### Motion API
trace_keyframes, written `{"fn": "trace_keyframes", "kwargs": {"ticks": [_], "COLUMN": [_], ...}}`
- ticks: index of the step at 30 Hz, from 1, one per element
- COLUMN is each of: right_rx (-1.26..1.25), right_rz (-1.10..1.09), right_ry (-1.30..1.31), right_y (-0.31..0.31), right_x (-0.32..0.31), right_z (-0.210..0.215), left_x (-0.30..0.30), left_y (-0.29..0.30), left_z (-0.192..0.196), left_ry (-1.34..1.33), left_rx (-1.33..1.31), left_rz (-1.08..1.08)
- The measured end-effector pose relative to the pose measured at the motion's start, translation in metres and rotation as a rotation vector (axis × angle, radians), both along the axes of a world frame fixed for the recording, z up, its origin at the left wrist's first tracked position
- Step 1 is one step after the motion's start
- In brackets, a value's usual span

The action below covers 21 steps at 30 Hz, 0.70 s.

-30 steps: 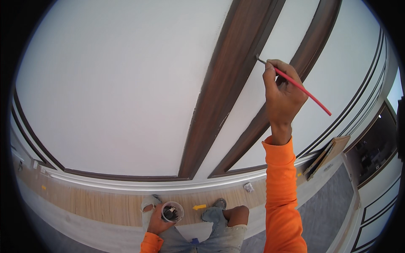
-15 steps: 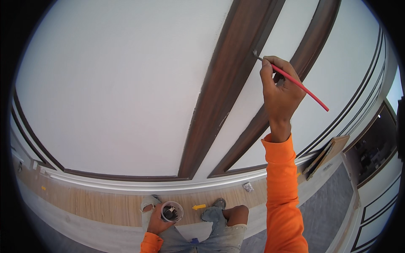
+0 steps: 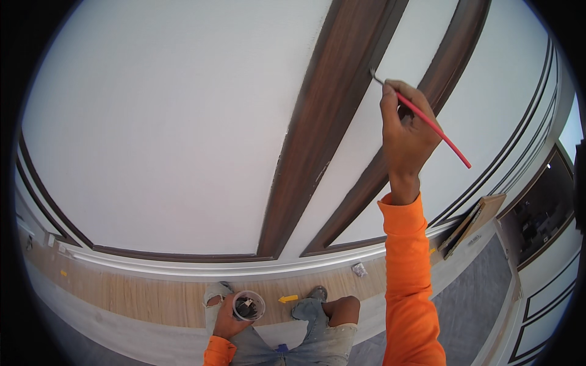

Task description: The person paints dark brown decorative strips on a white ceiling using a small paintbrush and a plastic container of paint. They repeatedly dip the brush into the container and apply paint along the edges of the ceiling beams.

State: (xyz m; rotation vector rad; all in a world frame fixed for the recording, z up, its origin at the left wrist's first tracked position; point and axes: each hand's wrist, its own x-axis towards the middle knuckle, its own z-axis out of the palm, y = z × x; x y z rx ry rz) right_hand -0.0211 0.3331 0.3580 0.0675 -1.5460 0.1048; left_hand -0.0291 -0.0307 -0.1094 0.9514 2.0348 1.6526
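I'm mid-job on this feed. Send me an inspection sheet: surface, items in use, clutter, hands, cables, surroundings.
Surface: white wall panel beside wide dark-brown trim; pale chips along the trim's edges.
Items in use: thin red-handled paintbrush, its tip at the wide trim's right edge; transparent cup with dark contents.
Clutter: crumpled small packet and yellow arrow marker on the floor; boards leaning at right.
Hands: right hand grips the paintbrush; left hand holds the cup.
Cables: nothing seen that is clearly one.
Surroundings: wood-look floor strip, grey flooring, dark framed opening at right.
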Motion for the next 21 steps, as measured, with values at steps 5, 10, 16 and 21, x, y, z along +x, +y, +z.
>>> {"fn": "trace_keyframes", "kwargs": {"ticks": [5,10,16,21], "right_rx": [-0.011,-0.044,-0.022,-0.071], "right_rz": [-0.036,0.045,0.007,0.027], "right_ry": [-0.023,0.038,-0.003,-0.093], "right_y": [-0.002,0.0,0.001,0.003], "right_x": [0.007,0.0,0.004,0.013], "right_z": [-0.001,0.014,-0.008,-0.042], "left_x": [0.0,0.001,0.001,0.002], "left_y": [0.0,0.001,0.001,0.003], "left_z": [0.0,0.006,0.009,0.011], "left_ry": [0.018,0.007,0.048,0.011], "left_rx": [-0.026,-0.011,-0.007,-0.007], "left_rz": [0.007,0.006,0.023,0.016]}}
